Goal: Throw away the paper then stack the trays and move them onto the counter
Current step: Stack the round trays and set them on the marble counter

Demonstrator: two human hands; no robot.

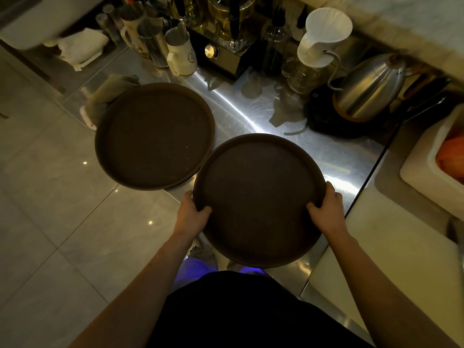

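Observation:
Two round dark brown trays are in view, both empty. The near tray is held by its rim from both sides: my left hand grips its left edge and my right hand grips its right edge. It hangs partly over the front edge of the steel counter. The far tray lies to the upper left on the counter's corner, overhanging the floor, and a second rim seems to show under it. The two trays' rims nearly touch. No paper is visible.
Behind the trays stand metal and white pitchers, a grinder with a brass knob, a white pour-over dripper and a steel kettle. A folded cloth lies by the far tray. A white bin sits right. Tiled floor at left.

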